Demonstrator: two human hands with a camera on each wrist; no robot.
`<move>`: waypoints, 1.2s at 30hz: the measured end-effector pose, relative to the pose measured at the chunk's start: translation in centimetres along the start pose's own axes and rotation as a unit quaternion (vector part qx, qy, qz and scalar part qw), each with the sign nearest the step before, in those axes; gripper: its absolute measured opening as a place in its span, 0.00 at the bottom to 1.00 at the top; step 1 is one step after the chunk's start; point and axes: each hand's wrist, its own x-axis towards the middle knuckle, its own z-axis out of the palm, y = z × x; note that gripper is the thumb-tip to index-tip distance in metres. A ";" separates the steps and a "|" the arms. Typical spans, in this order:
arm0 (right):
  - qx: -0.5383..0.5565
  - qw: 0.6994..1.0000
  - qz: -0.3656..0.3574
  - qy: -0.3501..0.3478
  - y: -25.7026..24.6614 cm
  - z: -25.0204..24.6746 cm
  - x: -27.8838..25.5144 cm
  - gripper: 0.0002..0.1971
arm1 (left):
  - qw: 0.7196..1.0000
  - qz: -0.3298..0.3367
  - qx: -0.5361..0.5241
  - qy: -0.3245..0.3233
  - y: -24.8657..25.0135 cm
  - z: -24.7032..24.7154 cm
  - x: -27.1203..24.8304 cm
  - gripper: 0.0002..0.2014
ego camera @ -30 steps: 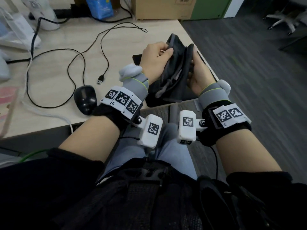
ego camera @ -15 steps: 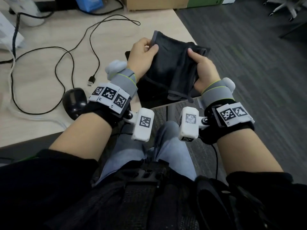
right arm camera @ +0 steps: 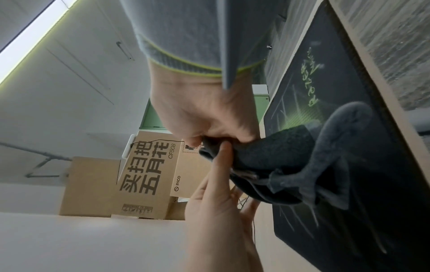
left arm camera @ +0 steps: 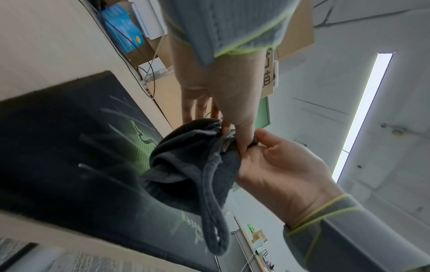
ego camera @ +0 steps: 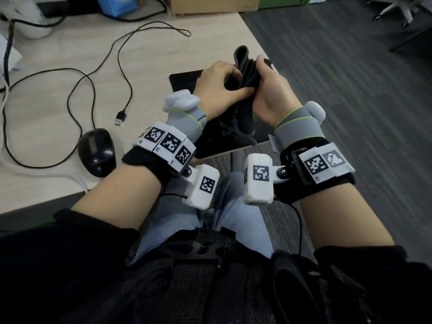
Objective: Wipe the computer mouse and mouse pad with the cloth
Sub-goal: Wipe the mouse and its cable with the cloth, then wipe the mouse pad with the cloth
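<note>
Both hands, left [ego camera: 218, 86] and right [ego camera: 272, 90], pinch bunched cloth [ego camera: 243, 106] between them, above pad [ego camera: 184, 81]. Mouse [ego camera: 97, 152] left of grip, on desk [ego camera: 58, 94]. Step: folding cloth. Next probably: lower it for wiping.

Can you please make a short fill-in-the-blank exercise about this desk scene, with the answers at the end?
1. Both hands hold the dark ____ above the mouse pad.
2. The mouse lies on the desk, to the ____ of the left hand.
3. The plug at the end of the black cable is ____; nothing is connected to it.
4. The right hand touches the ____ hand.

Answers: cloth; left; loose; left
</note>
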 end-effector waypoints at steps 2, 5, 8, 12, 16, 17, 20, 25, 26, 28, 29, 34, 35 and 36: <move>-0.016 1.000 -0.011 0.021 0.0 -0.3 0.0 0.22 | 0.999 0.005 -0.051 -0.008 0.0 -0.1 0.0 0.29; -0.035 0.998 -0.018 0.051 0.1 -0.5 0.0 0.22 | 0.994 -0.012 -0.109 0.003 -0.2 -0.2 0.2 0.18; -0.055 0.996 -0.034 0.069 0.3 -0.8 0.2 0.15 | 0.988 -0.051 -0.144 0.022 -0.3 -0.1 0.4 0.16; -0.073 0.992 -0.045 0.092 0.3 -1.3 0.4 0.13 | 0.981 -0.130 -0.140 0.034 -1.0 0.2 0.9 0.12; -0.005 0.993 -0.027 0.111 0.1 -2.4 0.6 0.11 | 0.922 -0.251 -0.281 0.093 -2.3 -0.7 1.0 0.15; 0.015 0.993 -0.017 0.115 0.2 -2.6 0.6 0.11 | 0.911 -0.269 -0.303 0.077 -2.4 -1.1 0.9 0.16; 0.053 0.991 -0.008 0.120 0.5 -2.9 0.7 0.11 | 0.888 -0.308 -0.338 -0.041 -2.5 -2.0 0.5 0.19; 0.064 0.996 -0.008 0.055 1.0 -2.8 0.7 0.26 | 0.891 -0.258 -0.362 -0.094 -2.4 -1.5 -0.3 0.08; 0.042 0.998 -0.008 0.053 1.1 -2.9 0.8 0.25 | 0.895 -0.243 -0.370 -0.062 -2.4 -1.3 -0.3 0.05; -0.024 0.998 0.025 0.055 1.5 -3.1 0.8 0.23 | 0.896 -0.219 -0.387 0.005 -2.5 -1.3 0.0 0.06; -0.043 0.997 0.054 0.041 1.7 -3.0 0.6 0.22 | 0.899 -0.205 -0.385 0.023 -2.4 -1.3 0.2 0.07; -0.002 0.995 0.000 0.095 1.4 -2.4 0.5 0.20 | 0.921 -0.197 -0.332 0.049 -1.7 -1.1 1.0 0.07; 0.020 0.991 -0.049 0.124 1.0 -2.2 0.4 0.16 | 0.928 -0.207 -0.305 0.062 -2.0 -1.1 1.2 0.08; 0.035 0.983 -0.098 0.151 0.7 -2.1 0.4 0.11 | 0.933 -0.221 -0.276 0.068 -2.3 -1.1 1.4 0.08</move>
